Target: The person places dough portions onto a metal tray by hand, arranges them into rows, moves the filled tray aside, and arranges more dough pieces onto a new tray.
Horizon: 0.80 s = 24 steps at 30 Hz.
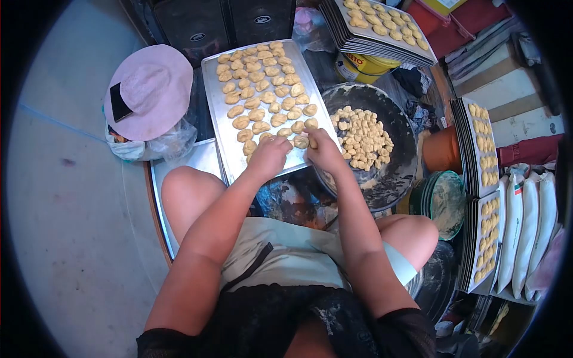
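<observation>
The left hand point(271, 156) has its fingers bent down over the near edge of the tray point(222, 136), at dough pieces point(261, 127); its fingertips are mostly hidden, so I cannot tell whether they pinch one. The right hand point(325, 152), just beside it, has its fingers curled nearly together, with a dough piece against them; how firmly they hold it, I cannot tell.

The tray lies tilted to the left in the view, stretching from the hands toward 11 o'clock, with shaped dough pieces in rough rows.

At 3 o'clock from the hands, near the tray's right edge, the black basin point(401, 128) holds a heap of smaller dough lumps point(367, 140) and loose flour. Past it stand an orange pot point(440, 150) and, farther out, filled side trays point(484, 149). Green tubs point(447, 200) sit at 4 o'clock, white sacks point(526, 224) beyond them.

At 1 o'clock, a yellow bucket point(364, 68) stands under a tray stack point(382, 51) topped with dough. At 10 o'clock is a pink hat point(152, 89), a phone point(120, 102) on its brim and a plastic bag point(173, 142) below. A black cabinet point(194, 27) stands at 11.
</observation>
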### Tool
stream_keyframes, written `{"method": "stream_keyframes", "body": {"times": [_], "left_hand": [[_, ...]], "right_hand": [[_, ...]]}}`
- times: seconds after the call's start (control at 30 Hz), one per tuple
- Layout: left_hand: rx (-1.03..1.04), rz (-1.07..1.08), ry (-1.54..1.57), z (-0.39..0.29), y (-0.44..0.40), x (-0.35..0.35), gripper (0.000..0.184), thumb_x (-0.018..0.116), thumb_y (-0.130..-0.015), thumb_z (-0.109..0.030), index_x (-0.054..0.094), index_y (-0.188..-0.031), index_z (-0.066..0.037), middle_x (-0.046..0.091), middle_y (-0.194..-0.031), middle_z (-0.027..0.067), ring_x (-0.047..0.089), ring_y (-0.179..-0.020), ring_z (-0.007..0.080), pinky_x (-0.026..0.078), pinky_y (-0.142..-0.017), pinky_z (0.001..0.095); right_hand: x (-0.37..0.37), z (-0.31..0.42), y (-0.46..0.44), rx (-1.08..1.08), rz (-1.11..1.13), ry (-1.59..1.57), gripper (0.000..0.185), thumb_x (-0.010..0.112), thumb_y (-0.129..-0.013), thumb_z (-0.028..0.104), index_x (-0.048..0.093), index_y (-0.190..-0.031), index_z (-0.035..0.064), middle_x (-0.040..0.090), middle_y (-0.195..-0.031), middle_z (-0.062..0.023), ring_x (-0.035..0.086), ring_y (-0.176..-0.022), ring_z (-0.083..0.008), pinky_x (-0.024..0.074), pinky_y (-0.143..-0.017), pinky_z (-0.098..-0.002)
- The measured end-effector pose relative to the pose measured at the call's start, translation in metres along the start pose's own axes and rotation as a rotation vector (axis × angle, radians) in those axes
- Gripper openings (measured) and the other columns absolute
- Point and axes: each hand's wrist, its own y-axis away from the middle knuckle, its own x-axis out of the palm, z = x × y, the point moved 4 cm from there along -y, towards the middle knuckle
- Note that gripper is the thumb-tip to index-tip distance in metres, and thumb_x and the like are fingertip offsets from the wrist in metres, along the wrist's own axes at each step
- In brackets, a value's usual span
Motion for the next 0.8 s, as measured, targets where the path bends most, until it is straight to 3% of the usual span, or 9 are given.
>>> {"method": "stream_keyframes", "body": {"times": [0.03,0.13,0.27,0.4,0.5,0.57,0.63,0.73,0.8], "left_hand": [[0.004,-0.045,-0.02,-0.003,0.001,-0.003,0.036,0.059,-0.078,-0.004,0.065,-0.113,-0.008,0.063,-0.117,0.0087,0.057,-0.113,0.028,0.041,-0.096,0.0428],[0.116,-0.144,-0.023,-0.015,-0.002,-0.005,0.045,0.058,-0.077,-0.003,0.063,-0.121,-0.008,0.059,-0.13,0.0066,0.051,-0.123,0.0266,0.037,-0.098,0.045],[0.1,-0.067,-0.094,-0.015,-0.004,0.008,0.05,0.059,-0.076,-0.003,0.061,-0.125,-0.008,0.056,-0.137,0.0055,0.047,-0.128,0.0287,0.032,-0.1,0.0469],[0.093,-0.007,-0.094,-0.017,-0.007,0.008,0.049,0.06,-0.077,-0.005,0.062,-0.125,-0.008,0.057,-0.136,0.0051,0.046,-0.129,0.03,0.031,-0.1,0.047],[0.087,0.049,-0.071,-0.018,-0.007,0.008,0.049,0.063,-0.077,-0.009,0.061,-0.126,-0.009,0.057,-0.136,0.0049,0.045,-0.129,0.03,0.03,-0.1,0.0479],[0.067,0.111,-0.027,-0.019,-0.008,0.004,0.052,0.065,-0.078,-0.01,0.059,-0.13,-0.009,0.055,-0.138,0.0055,0.045,-0.13,0.0305,0.029,-0.101,0.0481],[0.029,0.04,0.03,-0.023,-0.008,0.002,0.059,0.067,-0.078,-0.012,0.054,-0.135,-0.01,0.051,-0.142,0.0065,0.044,-0.131,0.0308,0.028,-0.101,0.0485],[0.063,0.035,-0.038,-0.023,-0.005,0.011,0.069,0.068,-0.076,-0.015,0.048,-0.141,-0.01,0.048,-0.146,0.0068,0.044,-0.132,0.0293,0.028,-0.1,0.048],[0.093,0.078,-0.082,-0.021,-0.003,0.015,0.073,0.069,-0.075,-0.018,0.046,-0.144,-0.01,0.045,-0.15,0.0069,0.043,-0.134,0.0288,0.028,-0.1,0.0498]], "right_hand": [[-0.005,-0.004,0.0,-0.022,-0.038,-0.052,0.034,0.071,-0.078,0.014,0.069,-0.111,0.0047,0.065,-0.108,-0.0156,0.066,-0.096,-0.0312,0.0516,-0.084,-0.0391],[-0.02,-0.027,0.0,0.289,0.04,-0.13,0.033,0.07,-0.08,0.015,0.07,-0.112,0.0053,0.066,-0.111,-0.0156,0.067,-0.096,-0.0302,0.0521,-0.084,-0.0387],[-0.022,-0.018,0.004,0.083,-0.122,0.184,0.026,0.069,-0.082,0.015,0.072,-0.107,0.0097,0.067,-0.104,-0.0128,0.067,-0.09,-0.0332,0.0531,-0.079,-0.0394],[-0.019,-0.004,0.012,0.036,-0.246,0.328,0.028,0.061,-0.084,0.009,0.073,-0.108,0.014,0.064,-0.095,-0.0094,0.065,-0.087,-0.0304,0.0524,-0.076,-0.041],[-0.014,-0.005,0.01,-0.053,-0.212,0.386,0.027,0.067,-0.082,0.009,0.073,-0.108,0.0159,0.064,-0.097,-0.0079,0.065,-0.084,-0.028,0.0533,-0.07,-0.0391],[-0.017,-0.008,0.009,-0.044,-0.142,0.327,0.033,0.064,-0.081,0.007,0.071,-0.113,0.0136,0.064,-0.1,-0.0084,0.065,-0.086,-0.0298,0.0529,-0.074,-0.0398],[-0.025,-0.001,0.005,0.003,-0.096,0.262,0.035,0.064,-0.08,0.006,0.069,-0.114,0.0117,0.063,-0.104,-0.0104,0.064,-0.092,-0.0312,0.0522,-0.078,-0.0406],[-0.041,-0.004,0.007,-0.035,-0.237,0.073,0.036,0.062,-0.078,0.004,0.067,-0.114,0.0062,0.06,-0.112,-0.0144,0.061,-0.1,-0.0331,0.0497,-0.088,-0.0409],[-0.059,-0.007,0.007,-0.012,-0.379,0.141,0.036,0.066,-0.076,0.006,0.066,-0.112,0.0057,0.058,-0.117,-0.016,0.061,-0.102,-0.0334,0.0495,-0.09,-0.0409]]}}
